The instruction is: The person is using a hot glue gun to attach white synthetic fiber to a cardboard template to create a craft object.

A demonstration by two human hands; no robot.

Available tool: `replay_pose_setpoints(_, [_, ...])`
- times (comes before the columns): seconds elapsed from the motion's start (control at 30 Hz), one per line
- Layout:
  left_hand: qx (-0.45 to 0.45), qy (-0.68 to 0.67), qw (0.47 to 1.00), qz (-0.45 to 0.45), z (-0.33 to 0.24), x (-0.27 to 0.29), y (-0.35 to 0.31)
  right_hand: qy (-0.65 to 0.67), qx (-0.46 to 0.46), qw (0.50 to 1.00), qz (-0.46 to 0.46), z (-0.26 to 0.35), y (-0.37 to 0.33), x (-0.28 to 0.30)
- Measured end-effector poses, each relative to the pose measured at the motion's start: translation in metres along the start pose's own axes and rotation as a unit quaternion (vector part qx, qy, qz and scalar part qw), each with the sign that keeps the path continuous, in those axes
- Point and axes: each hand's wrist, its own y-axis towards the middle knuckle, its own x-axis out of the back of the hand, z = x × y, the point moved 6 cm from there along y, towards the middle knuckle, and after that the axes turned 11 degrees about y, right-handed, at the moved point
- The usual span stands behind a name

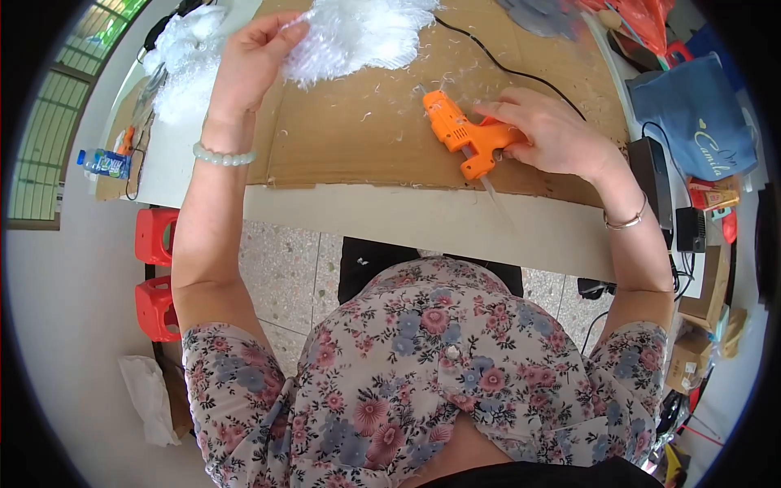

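Note:
At the far side of the table, my left hand point(264, 58) pinches the near left edge of a shiny white feathery piece point(366, 37). My right hand point(547, 130) is wrapped around the handle of an orange hot glue gun point(455, 122), its nozzle facing away from me and slightly left. A clear glue stick point(495, 199) sticks out of the back of the gun toward me. Both hands are over a brown cardboard sheet point(342, 154) dotted with thin white wisps. The far end of the feathery piece is cut off by the frame's top edge.
More white fluffy material point(191, 61) lies at the far left, near a small bottle with a blue label point(106, 163). A black cable point(496, 61) crosses the cardboard. A blue bag point(695, 114) stands on the right. Red stools point(154, 236) are at the left.

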Motion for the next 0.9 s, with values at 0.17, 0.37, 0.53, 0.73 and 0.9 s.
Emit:
replay_pose_setpoints(0.17, [-0.302, 0.256, 0.918, -0.009, -0.082, -0.018, -0.020, 0.030, 0.054, 0.997, -0.036, -0.006, -0.019, 0.008])
replay_pose_setpoints(0.37, [-0.419, 0.326, 0.831, 0.165, -0.055, -0.082, -0.094, 0.111, -0.106, 0.986, -0.057, -0.032, -0.071, 0.026])
replay_pose_setpoints(0.53, [-0.359, 0.306, 0.866, 0.168, -0.028, -0.076, -0.105, 0.031, -0.146, 0.986, -0.068, -0.031, -0.075, 0.039])
replay_pose_setpoints(0.73, [-0.297, 0.237, 0.912, 0.155, -0.030, -0.063, -0.105, -0.005, 0.008, 0.994, -0.107, 0.015, -0.020, 0.047])
replay_pose_setpoints(0.9, [-0.292, 0.271, 0.913, 0.087, -0.025, -0.059, -0.105, 0.021, 0.153, 0.987, -0.040, 0.048, 0.037, -0.002])
